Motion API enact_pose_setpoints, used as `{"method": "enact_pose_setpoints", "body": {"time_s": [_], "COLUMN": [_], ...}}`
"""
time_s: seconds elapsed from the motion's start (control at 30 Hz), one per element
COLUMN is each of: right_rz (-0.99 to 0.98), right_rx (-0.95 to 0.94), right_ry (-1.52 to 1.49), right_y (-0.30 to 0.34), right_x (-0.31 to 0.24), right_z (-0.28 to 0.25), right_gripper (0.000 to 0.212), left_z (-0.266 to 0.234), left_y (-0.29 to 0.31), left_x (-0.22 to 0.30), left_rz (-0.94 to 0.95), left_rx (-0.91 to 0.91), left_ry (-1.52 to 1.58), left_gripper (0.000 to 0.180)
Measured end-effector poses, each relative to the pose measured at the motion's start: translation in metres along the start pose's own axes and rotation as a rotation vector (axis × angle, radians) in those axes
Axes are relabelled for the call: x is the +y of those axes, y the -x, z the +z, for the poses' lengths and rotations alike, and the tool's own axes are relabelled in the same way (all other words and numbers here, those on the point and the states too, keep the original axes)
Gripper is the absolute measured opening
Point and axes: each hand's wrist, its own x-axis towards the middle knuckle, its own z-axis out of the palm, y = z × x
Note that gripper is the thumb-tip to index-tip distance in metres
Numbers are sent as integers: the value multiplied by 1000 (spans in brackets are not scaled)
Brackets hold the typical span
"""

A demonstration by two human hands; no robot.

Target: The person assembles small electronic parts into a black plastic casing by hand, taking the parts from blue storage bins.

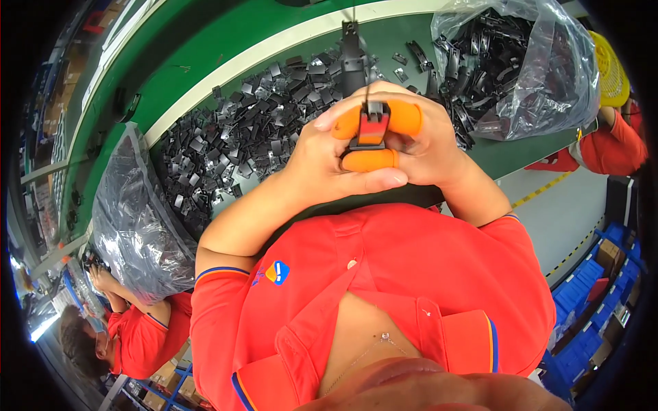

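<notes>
Close in front of my chest, both hands meet around a small black plastic part (373,130) with a shiny face that mirrors red. My left hand (317,154) is closed on it from the left, and my right hand (435,147) grips it from the right. Orange finger cots (370,161) cover several fingertips. Beyond my fingers a longer black piece (351,58) points away; whether it joins the held part is hidden. Many small black plastic pieces (226,140) lie heaped on the green table (199,41) past my left forearm.
A clear plastic bag (552,75) of longer black parts lies at the far right, beside a yellow basket (610,68). Another plastic bag (140,219) hangs over the table's left edge. Co-workers in red sit at left (147,335) and right (613,147). Blue bins (576,301) stand lower right.
</notes>
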Motion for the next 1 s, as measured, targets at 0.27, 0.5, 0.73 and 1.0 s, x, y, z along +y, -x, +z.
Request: {"method": "enact_pose_setpoints", "body": {"time_s": [0.27,0.5,0.73,1.0], "right_rz": [-196,-54,227,425], "right_rx": [-105,170,113,119], "right_ry": [291,80,-67,912], "right_y": [-5,13,-3,-13], "right_x": [-6,14,13,69], "right_z": [1,24,-2,-71], "right_gripper": [27,29,41,43], "left_z": [0,-14,-63,-149], "left_y": [-6,-12,-42,-81], "left_x": [-1,-5,-8,-39], "left_rz": [144,182,367,446], "left_rx": [8,-69,-320,18], "left_ry": [-131,-313,-742,-1376], "left_gripper": [36,50,45,32]}}
